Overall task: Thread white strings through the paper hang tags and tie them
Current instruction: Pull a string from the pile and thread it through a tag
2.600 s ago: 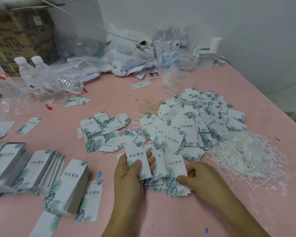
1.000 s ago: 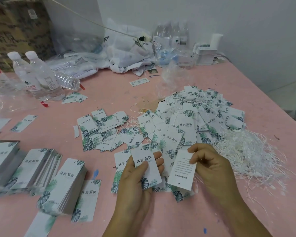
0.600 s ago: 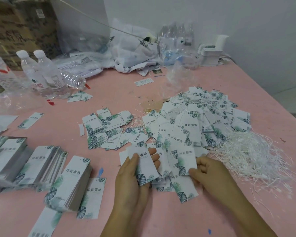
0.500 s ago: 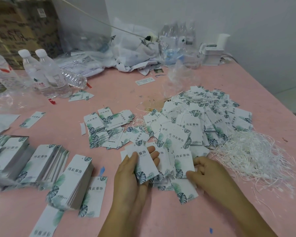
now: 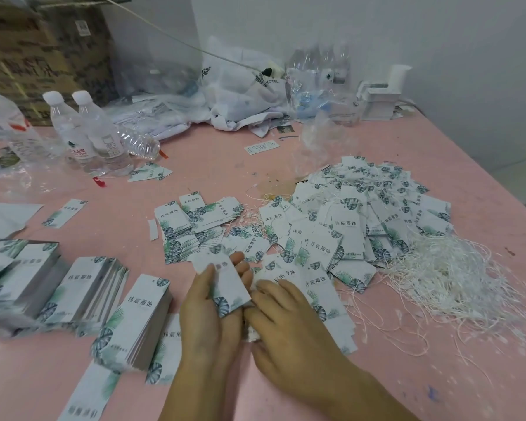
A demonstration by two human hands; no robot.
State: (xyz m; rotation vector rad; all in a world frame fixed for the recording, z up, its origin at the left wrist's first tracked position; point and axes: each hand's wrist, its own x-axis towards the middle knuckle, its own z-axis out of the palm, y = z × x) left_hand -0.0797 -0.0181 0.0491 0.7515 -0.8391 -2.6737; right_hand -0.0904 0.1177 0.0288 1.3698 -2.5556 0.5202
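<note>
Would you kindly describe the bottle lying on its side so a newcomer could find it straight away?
Start at the cardboard box in the pink table's far left corner. In front of it stand two capped water bottles. The clear bottle just right of them is the only one lying down.

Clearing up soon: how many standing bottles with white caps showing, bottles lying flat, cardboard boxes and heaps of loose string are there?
Standing white-capped bottles: 2
Bottle lying flat: 1
Cardboard box: 1
Loose string heap: 1
Total: 5
</note>
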